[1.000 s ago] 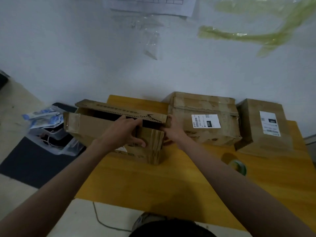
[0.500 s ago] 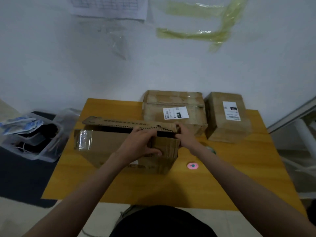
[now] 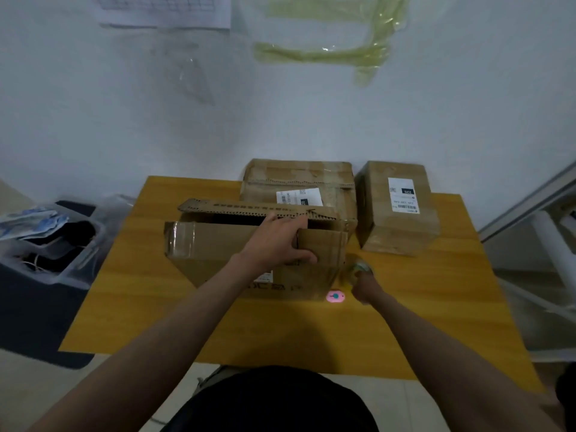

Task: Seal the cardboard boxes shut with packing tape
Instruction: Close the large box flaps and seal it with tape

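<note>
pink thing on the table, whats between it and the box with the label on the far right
In the head view, the tape roll, under the right hand, lies between the pink disc and the labelled box; otherwise bare table.

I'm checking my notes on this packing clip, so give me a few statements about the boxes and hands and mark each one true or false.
1. The left hand holds down a flap of the open box. True.
2. The right hand rests on the same box. False: it is beside the box, at the tape roll.
3. Two other boxes stand at the back, each with a white label. True.
4. The pink item lies on top of a box. False: it lies on the table.
</note>
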Demonstrator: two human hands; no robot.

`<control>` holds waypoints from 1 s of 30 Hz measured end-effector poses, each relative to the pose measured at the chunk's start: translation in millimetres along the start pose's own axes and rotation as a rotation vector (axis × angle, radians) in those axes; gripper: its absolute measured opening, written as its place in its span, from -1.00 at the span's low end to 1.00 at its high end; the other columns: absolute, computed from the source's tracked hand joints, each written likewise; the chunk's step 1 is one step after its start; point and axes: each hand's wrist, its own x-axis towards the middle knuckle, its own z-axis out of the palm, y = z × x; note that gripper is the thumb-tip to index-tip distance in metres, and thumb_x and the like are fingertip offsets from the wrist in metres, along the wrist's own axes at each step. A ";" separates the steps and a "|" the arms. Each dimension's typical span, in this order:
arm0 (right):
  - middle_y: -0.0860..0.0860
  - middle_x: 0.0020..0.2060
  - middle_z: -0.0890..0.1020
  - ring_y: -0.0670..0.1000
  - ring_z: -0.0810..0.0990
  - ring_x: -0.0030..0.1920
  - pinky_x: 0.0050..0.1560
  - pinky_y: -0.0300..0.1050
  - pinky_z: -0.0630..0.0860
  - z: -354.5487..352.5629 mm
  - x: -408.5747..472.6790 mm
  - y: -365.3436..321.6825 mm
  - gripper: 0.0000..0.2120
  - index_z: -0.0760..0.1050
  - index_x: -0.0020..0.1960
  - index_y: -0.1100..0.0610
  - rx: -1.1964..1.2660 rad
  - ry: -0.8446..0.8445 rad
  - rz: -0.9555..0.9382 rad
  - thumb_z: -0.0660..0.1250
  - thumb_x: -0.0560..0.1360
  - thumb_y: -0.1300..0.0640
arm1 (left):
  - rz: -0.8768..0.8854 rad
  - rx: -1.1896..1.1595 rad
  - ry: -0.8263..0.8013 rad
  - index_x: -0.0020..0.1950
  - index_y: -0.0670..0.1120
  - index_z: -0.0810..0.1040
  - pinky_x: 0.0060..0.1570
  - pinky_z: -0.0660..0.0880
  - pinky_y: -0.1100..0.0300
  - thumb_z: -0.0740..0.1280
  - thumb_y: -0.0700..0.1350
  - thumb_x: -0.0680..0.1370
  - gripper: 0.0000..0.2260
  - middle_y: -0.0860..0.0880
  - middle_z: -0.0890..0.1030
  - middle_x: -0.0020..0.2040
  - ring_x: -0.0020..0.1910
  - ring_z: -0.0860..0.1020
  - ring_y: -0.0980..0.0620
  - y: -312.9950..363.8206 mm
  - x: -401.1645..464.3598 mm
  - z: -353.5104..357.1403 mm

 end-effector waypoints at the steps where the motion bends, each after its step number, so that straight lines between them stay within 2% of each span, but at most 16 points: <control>1: 0.31 0.34 0.46 0.25 0.53 0.24 0.02 0.02 0.51 7.0 6.9 8.1 -0.53 0.26 0.47 0.36 -0.051 -0.019 -0.024 0.22 0.58 0.33 | -0.013 -0.009 -0.008 0.01 0.06 0.43 0.15 0.28 0.12 0.45 0.36 0.40 -0.55 0.16 0.57 -0.06 -0.04 0.51 0.11 2.1 1.9 1.2; 3: 0.30 0.34 0.44 0.25 0.51 0.26 -0.08 -0.03 0.43 16.5 15.7 21.6 -0.52 0.21 0.48 0.34 -0.117 -0.029 -0.055 0.20 0.60 0.32 | -0.033 -0.017 -0.019 0.01 0.08 0.43 0.16 0.28 0.13 0.45 0.36 0.40 -0.56 0.18 0.56 -0.07 -0.05 0.50 0.13 4.8 3.9 2.1; 4: 0.29 0.31 0.47 0.25 0.52 0.24 -0.11 -0.04 0.41 20.6 19.4 27.4 -0.57 0.28 0.45 0.33 -0.135 -0.010 -0.064 0.20 0.59 0.32 | -0.040 -0.023 -0.020 -0.01 0.11 0.41 0.16 0.27 0.13 0.46 0.35 0.40 -0.58 0.23 0.53 -0.10 -0.09 0.47 0.19 5.1 4.3 2.0; 6: 0.29 0.21 0.56 0.25 0.56 0.16 -0.13 -0.03 0.44 30.6 22.2 36.2 -0.75 0.48 0.22 0.31 -0.111 0.073 -0.076 0.22 0.56 0.36 | -0.053 -0.039 -0.020 -0.06 0.21 0.31 0.16 0.27 0.15 0.48 0.31 0.41 -0.61 0.33 0.42 -0.17 -0.18 0.34 0.37 6.3 2.4 0.5; 8: 0.30 0.10 0.59 0.27 0.58 0.08 -0.17 -0.04 0.40 37.4 21.1 40.2 -0.92 0.51 -0.05 0.30 -0.052 0.179 -0.085 0.25 0.53 0.39 | -0.061 -0.039 -0.014 -0.05 0.21 0.32 0.14 0.27 0.16 0.49 0.29 0.41 -0.61 0.33 0.40 -0.16 -0.18 0.33 0.36 7.9 0.8 -0.5; 12: 0.24 -0.03 0.65 0.25 0.63 0.00 -0.17 -0.02 0.48 32.5 16.2 35.5 -0.84 0.60 0.00 0.30 0.084 0.340 -0.172 0.27 0.50 0.40 | -0.032 -0.021 0.021 0.07 0.08 0.44 0.12 0.31 0.16 0.47 0.30 0.42 -0.58 0.17 0.50 0.00 0.00 0.45 0.15 8.0 -1.6 2.0; 15: 0.20 -0.05 0.68 0.21 0.65 -0.04 -0.11 0.08 0.59 16.4 17.7 33.2 -0.81 0.65 -0.03 0.23 0.142 0.402 -0.257 0.28 0.50 0.38 | -0.017 -0.021 0.017 0.12 0.10 0.45 0.11 0.32 0.16 0.47 0.28 0.44 -0.59 0.15 0.51 0.07 0.07 0.45 0.13 8.3 -1.4 1.3; 19: 0.28 -0.03 0.66 0.26 0.62 -0.03 -0.16 -0.05 0.46 -22.2 -4.7 25.8 -0.81 0.67 0.00 0.30 0.168 0.445 -0.175 0.30 0.48 0.37 | -0.030 -0.028 0.019 0.09 0.10 0.46 0.07 0.37 0.14 0.49 0.22 0.45 -0.64 0.15 0.52 0.07 0.08 0.47 0.11 13.0 -0.3 -5.3; 22: 0.20 -0.02 0.71 0.20 0.66 -0.02 -0.04 0.02 0.55 -52.7 -30.6 16.4 -0.76 0.68 0.13 0.26 0.323 0.496 -0.150 0.46 0.46 0.26 | -0.025 -0.036 0.047 0.12 0.07 0.47 0.05 0.42 0.16 0.50 0.18 0.46 -0.63 0.14 0.47 0.06 0.04 0.45 0.11 16.8 -1.2 -9.3; 25: 0.14 -0.10 0.71 0.17 0.68 -0.12 -0.16 0.07 0.64 -76.0 -57.4 1.7 -0.81 0.68 0.05 0.25 0.541 0.551 -0.211 0.48 0.49 0.17 | -0.018 -0.076 0.085 0.22 0.07 0.50 0.13 0.41 0.19 0.44 0.22 0.49 -0.59 0.14 0.42 0.15 0.12 0.42 0.13 20.7 2.2 -14.3; 27: 0.12 -0.14 0.67 0.14 0.67 -0.13 -0.35 -0.15 0.61 -89.3 -76.8 -14.0 -0.88 0.63 -0.03 0.22 0.667 0.577 -0.299 0.44 0.53 0.16 | 0.002 -0.165 0.127 0.30 0.03 0.52 0.22 0.41 0.17 0.38 0.20 0.54 -0.59 0.13 0.44 0.23 0.20 0.42 0.14 26.7 9.0 -20.6; 28: 0.14 -0.12 0.65 0.13 0.66 -0.12 -0.38 -0.25 0.56 -96.7 -87.2 -23.4 -0.88 0.61 -0.03 0.22 0.708 0.581 -0.342 0.42 0.55 0.15 | -0.001 -0.228 0.157 0.34 0.02 0.52 0.25 0.41 0.15 0.35 0.17 0.57 -0.61 0.13 0.45 0.27 0.24 0.42 0.15 30.9 13.0 -25.5; 30: 0.16 -0.08 0.64 0.14 0.65 -0.10 -0.35 -0.27 0.55 -107.3 -103.6 -40.6 -0.88 0.57 -0.01 0.17 0.765 0.579 -0.427 0.40 0.57 0.11 | -0.049 -0.360 0.205 0.41 0.03 0.51 0.28 0.42 0.13 0.33 0.10 0.63 -0.63 0.13 0.45 0.31 0.27 0.43 0.16 41.0 20.8 -39.5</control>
